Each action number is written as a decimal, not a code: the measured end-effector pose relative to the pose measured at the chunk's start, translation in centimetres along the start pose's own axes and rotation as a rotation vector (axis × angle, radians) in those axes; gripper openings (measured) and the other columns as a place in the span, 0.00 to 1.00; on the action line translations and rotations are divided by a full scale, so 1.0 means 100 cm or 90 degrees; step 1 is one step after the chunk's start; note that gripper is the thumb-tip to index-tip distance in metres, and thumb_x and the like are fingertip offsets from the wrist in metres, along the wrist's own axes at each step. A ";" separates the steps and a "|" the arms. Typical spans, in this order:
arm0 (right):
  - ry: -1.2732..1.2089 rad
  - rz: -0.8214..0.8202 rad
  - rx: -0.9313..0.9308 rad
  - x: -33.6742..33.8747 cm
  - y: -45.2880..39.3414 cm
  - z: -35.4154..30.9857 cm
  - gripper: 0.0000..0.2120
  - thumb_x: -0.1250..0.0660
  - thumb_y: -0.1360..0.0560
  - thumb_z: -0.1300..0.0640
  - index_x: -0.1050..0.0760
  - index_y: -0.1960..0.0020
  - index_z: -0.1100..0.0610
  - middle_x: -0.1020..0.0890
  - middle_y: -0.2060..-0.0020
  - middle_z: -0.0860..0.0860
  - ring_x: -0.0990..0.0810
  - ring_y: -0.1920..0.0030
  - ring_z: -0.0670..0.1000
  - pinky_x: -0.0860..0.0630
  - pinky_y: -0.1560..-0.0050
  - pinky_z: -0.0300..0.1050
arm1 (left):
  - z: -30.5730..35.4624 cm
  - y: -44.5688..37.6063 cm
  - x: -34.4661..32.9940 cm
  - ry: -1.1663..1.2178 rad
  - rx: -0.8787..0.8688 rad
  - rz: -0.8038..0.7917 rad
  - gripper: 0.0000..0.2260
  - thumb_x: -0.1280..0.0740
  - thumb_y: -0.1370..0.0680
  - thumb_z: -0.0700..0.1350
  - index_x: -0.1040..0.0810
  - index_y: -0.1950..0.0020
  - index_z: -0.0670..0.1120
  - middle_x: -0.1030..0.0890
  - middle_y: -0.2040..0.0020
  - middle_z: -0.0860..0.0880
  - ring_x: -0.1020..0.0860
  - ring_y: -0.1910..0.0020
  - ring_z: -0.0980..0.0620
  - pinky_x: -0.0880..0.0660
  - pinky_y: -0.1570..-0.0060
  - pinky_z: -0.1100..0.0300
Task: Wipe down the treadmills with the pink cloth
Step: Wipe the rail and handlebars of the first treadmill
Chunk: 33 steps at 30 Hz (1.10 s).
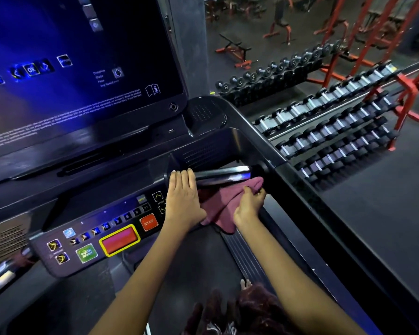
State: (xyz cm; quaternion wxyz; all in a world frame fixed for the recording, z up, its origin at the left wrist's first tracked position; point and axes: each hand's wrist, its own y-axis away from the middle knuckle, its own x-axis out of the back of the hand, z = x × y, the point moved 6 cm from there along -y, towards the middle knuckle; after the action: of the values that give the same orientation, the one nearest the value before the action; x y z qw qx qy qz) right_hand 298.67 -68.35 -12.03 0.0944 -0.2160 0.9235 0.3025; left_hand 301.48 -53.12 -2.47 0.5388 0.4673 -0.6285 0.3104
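Right now the pink cloth [224,204] drapes under the shiny handlebar [221,174] — right hand [249,206] pinching it to rub, left hand [183,197] flat-fingered on the bar's end, likely steadying.

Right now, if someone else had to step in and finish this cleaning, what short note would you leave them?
Left hand: open, fingers straight, lying flat over the inner end of the shiny handlebar.
Right hand: pinches the pink cloth just below the handlebar.
The cloth hangs bunched between both hands, beside the button panel with its red stop button.
Done: cannot tell from this view what has been wiped.
Left: likely the handlebar, the button panel and the screen, then any other treadmills.
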 end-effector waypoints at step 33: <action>-0.103 -0.168 -0.262 0.001 -0.005 0.001 0.21 0.49 0.19 0.66 0.26 0.66 0.57 0.22 0.80 0.50 0.22 0.78 0.46 0.24 0.75 0.36 | -0.004 0.000 -0.002 0.043 0.013 0.055 0.43 0.53 0.24 0.68 0.58 0.25 0.35 0.46 0.24 0.37 0.49 0.25 0.40 0.60 0.26 0.47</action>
State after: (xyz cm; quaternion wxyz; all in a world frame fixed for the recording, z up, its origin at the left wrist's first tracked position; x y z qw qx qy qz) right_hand 298.83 -68.64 -12.42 0.1606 -0.3244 0.7960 0.4851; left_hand 301.61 -52.66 -2.58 0.5412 0.4345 -0.6260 0.3555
